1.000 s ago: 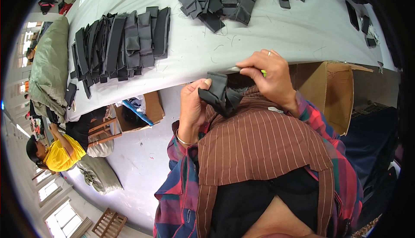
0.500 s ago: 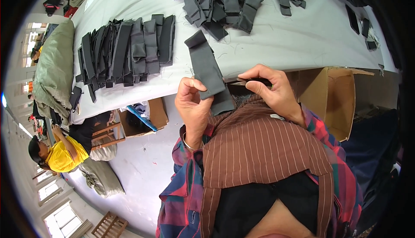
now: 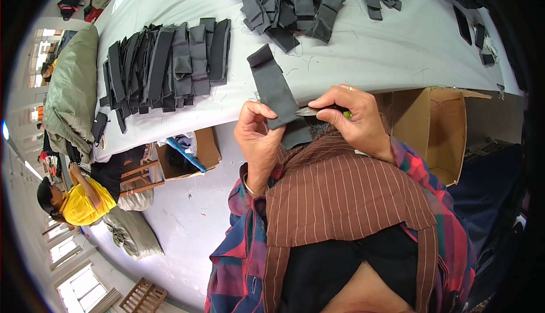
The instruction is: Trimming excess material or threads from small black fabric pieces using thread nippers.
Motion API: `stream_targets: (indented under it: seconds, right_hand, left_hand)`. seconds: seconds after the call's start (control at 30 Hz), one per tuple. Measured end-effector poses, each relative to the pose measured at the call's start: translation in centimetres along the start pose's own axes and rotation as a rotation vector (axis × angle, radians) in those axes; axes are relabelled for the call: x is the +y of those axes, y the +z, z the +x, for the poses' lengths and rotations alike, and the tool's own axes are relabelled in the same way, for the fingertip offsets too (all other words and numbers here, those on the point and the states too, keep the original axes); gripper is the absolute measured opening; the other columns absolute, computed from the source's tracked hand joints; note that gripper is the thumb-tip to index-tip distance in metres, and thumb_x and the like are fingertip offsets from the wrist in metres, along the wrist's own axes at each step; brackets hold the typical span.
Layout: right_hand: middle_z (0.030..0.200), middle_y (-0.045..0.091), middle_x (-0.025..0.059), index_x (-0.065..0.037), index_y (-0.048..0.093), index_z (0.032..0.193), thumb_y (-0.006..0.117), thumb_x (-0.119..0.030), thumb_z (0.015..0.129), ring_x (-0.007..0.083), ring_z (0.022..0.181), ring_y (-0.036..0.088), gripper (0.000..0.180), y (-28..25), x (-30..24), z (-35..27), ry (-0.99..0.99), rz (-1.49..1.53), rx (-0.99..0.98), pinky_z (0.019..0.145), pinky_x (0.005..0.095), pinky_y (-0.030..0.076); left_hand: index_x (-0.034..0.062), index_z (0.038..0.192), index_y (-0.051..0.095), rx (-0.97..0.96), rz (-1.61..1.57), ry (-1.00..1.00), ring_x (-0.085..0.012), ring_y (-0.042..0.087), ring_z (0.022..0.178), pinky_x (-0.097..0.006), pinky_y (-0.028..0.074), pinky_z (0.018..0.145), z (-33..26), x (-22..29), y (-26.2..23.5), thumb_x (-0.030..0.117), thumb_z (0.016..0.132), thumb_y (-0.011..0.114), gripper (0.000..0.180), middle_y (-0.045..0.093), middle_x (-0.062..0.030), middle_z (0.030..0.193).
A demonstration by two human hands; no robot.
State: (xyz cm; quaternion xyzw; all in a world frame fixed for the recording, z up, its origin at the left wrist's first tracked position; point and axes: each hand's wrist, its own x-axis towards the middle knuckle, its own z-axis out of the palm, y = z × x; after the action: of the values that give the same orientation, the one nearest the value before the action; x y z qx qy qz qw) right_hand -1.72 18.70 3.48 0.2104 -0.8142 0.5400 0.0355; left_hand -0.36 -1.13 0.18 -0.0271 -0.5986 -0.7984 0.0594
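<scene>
A dark grey fabric strip (image 3: 273,86) is pinched between the thumb and fingers of my left hand (image 3: 258,140). Its far end is folded over and reaches onto the white table; its near part hangs down by my apron. My right hand (image 3: 359,121) is closed around small thread snips (image 3: 307,111), with a bit of green showing at the grip. The pointed blades reach the strip's right edge, close to my left thumb. Whether a thread lies between them is too small to tell.
On the white cloth-covered table (image 3: 363,57) lie a row of grey strips (image 3: 152,71) and a loose pile of strips (image 3: 304,6). Below its edge stand a cardboard box (image 3: 445,131) and another box (image 3: 209,148). A person in yellow (image 3: 89,204) is at the left, past a green sack (image 3: 71,88).
The snips have turned so that their blades point left and now meet the strip's edge. My left hand and the strip have shifted slightly to the right.
</scene>
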Motion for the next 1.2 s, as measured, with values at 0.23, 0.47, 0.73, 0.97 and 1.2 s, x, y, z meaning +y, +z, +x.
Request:
stream_targets:
  seconds: [0.23,0.47,0.73,0.97,1.2]
  right_hand:
    - [0.076,0.065,0.0035,-0.010,0.066,0.088,0.070,-0.016,0.077,0.0220,0.068,0.059,0.013,0.0,0.1,0.0,-0.007,-0.057,0.065,0.066,0.0319,0.041]
    - [0.076,0.065,0.0031,-0.009,0.064,0.085,0.070,-0.018,0.078,0.0230,0.068,0.060,0.014,0.5,0.1,0.4,-0.068,-0.120,-0.008,0.064,0.0326,0.042]
    - [0.074,0.066,0.0029,-0.009,0.064,0.082,0.071,-0.019,0.077,0.0215,0.066,0.061,0.013,0.8,0.1,0.8,-0.080,-0.123,-0.029,0.064,0.0316,0.043]
    - [0.075,0.065,0.0025,-0.008,0.065,0.089,0.070,-0.016,0.079,0.0160,0.066,0.060,0.014,0.5,0.7,0.9,-0.038,-0.048,0.000,0.063,0.0290,0.042]
    - [0.080,0.059,-0.0030,-0.003,0.062,0.100,0.070,-0.010,0.082,0.0032,0.073,0.050,0.020,1.5,2.0,1.9,0.435,0.568,-0.093,0.066,0.0191,0.042]
  left_hand:
    - [0.0053,0.087,0.052,-0.005,0.083,0.005,-0.0062,0.055,0.085,-0.019,0.043,0.076,0.1,0.2,0.5,-0.012,0.074,0.066,0.026,0.056,-0.0002,0.090]
    - [0.0073,0.091,0.048,-0.041,0.206,0.018,-0.0064,0.053,0.086,-0.018,0.044,0.074,-0.2,0.2,0.7,-0.013,0.074,0.065,0.031,0.053,0.0010,0.092]
    - [0.0086,0.093,0.044,-0.052,0.156,0.004,-0.0045,0.052,0.085,-0.017,0.043,0.074,-0.1,-0.7,0.5,-0.012,0.076,0.066,0.034,0.053,0.0017,0.091]
    - [0.0084,0.092,0.044,-0.014,0.096,-0.025,-0.0050,0.052,0.085,-0.017,0.042,0.074,-0.1,-0.7,0.5,-0.012,0.076,0.066,0.034,0.053,0.0012,0.091]
    - [0.0043,0.085,0.049,-0.136,0.255,0.032,-0.0074,0.055,0.080,-0.022,0.046,0.074,0.0,-1.4,0.7,-0.007,0.075,0.067,0.024,0.051,0.0001,0.084]
